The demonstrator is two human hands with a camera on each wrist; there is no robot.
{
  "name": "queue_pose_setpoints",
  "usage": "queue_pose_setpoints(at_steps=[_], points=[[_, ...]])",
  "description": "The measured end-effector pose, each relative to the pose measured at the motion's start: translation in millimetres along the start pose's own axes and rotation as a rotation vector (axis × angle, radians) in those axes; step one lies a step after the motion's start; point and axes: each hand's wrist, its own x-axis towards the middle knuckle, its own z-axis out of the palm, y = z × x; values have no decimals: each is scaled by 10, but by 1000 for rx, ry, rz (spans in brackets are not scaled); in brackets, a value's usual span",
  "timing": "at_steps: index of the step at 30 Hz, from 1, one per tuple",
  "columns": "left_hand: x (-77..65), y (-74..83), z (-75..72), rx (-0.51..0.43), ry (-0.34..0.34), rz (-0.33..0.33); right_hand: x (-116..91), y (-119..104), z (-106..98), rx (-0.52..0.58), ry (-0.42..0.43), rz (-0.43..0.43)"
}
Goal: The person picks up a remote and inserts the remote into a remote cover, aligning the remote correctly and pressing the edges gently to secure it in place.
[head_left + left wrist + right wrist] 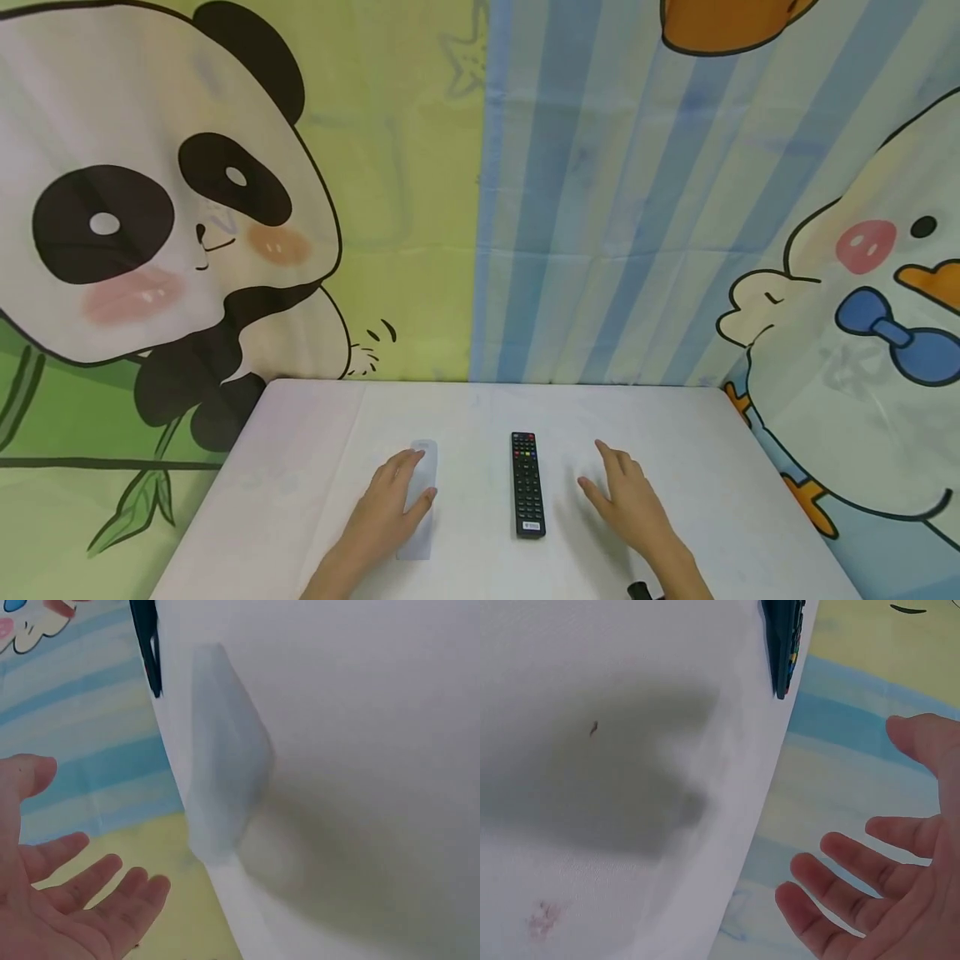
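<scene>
A black remote control (pixel 528 485) with several rows of buttons lies lengthwise on the white table, between the two hands. To its left is a long, translucent pale-blue sleeve (pixel 418 540), partly hidden by my left hand (pixel 388 504). That hand hovers over the sleeve with fingers spread and nothing in them; the left wrist view shows a gap between the fingers and the sleeve (pixel 225 757). My right hand (pixel 626 504) is held above the table to the right of the remote, fingers extended and holding nothing. Only one end of the remote (pixel 784 652) appears in the right wrist view.
The white table (pixel 465 417) ends at a back edge against a cloth backdrop (pixel 600 208) printed with a panda and a white duck. A small black object (pixel 639 590) shows beside the right wrist. Faint reddish marks (pixel 544 919) spot the tabletop.
</scene>
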Motion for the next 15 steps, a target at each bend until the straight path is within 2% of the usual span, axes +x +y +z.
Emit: queue_pose_setpoints(at_steps=[10, 15], points=[[245, 286, 279, -294, -108, -31, 121, -152, 98, 148, -66, 103], [381, 417, 407, -381, -142, -41, 165, -273, 191, 155, -73, 115]])
